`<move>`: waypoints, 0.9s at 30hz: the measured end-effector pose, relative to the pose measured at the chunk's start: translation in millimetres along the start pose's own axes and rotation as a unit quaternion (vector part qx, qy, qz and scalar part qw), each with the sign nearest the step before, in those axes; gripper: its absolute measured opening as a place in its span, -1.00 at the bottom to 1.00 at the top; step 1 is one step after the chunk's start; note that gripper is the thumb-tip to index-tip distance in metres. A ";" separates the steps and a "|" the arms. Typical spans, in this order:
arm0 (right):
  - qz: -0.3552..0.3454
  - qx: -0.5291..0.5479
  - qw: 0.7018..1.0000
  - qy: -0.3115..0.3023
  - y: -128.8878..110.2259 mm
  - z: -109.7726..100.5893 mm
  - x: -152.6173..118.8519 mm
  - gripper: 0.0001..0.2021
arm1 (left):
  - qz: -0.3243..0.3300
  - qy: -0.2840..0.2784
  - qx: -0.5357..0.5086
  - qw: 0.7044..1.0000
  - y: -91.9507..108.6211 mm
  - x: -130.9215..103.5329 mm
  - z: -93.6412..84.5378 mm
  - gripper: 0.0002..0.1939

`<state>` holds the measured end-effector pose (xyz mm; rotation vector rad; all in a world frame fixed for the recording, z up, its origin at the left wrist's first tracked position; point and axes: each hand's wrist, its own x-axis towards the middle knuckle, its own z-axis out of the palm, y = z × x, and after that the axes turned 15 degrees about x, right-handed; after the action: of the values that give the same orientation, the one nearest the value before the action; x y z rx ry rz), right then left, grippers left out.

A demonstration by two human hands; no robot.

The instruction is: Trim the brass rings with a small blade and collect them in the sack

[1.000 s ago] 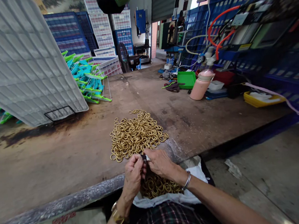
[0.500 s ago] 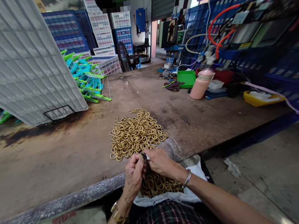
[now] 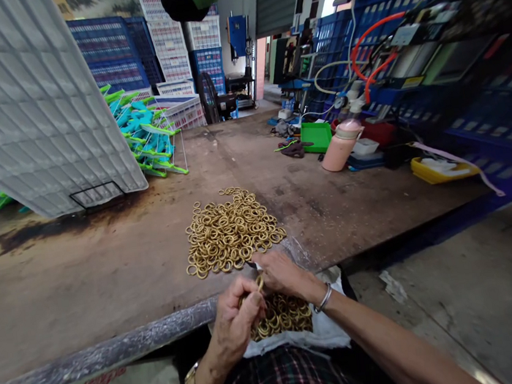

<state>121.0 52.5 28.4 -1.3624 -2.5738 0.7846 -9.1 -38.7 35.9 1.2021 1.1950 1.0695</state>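
Note:
My left hand [image 3: 240, 317], with a gold watch at the wrist, pinches a brass ring [image 3: 259, 282] between thumb and finger over the table's front edge. Just right of it and a little higher, my right hand [image 3: 280, 272] is closed on something small, dark and white, too small to make out. Beyond both hands a pile of brass rings [image 3: 230, 229] lies on the table. Below them, a white bag [image 3: 329, 325] on my lap holds more brass rings [image 3: 286, 315], partly hidden by my hands.
A tall white ribbed panel [image 3: 43, 105] stands at the left beside green and blue plastic frames [image 3: 150, 136]. Toward the right are a pink bottle [image 3: 340, 148], a green tray [image 3: 317, 137] and a yellow tray [image 3: 443, 169]. The brown table [image 3: 107, 264] ends at a plastic-wrapped front edge.
My left hand has moved slightly down and away from my right hand, and a ring now shows at its fingertips. The hands were together before, over a small dark item.

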 end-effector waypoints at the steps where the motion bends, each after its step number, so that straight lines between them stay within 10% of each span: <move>1: 0.002 0.001 1.000 0.023 2.0 0.0 3.1 -0.81 | -0.017 -0.007 -0.039 0.999 1.8 0.5 0.9 -0.70; 8: 0.022 0.022 0.983 0.180 11.9 -5.3 40.6 -0.76 | -0.087 0.063 -0.226 0.968 -8.4 12.8 -9.2 -0.73; 27: 0.007 0.073 0.971 0.227 22.4 -6.0 62.2 -0.84 | -0.145 0.065 -0.353 0.922 -20.8 28.9 -27.0 -0.79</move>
<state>103.1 114.8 14.5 -1.3330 -2.1143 0.5665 -33.9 -9.3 13.0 0.3860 0.9170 1.2146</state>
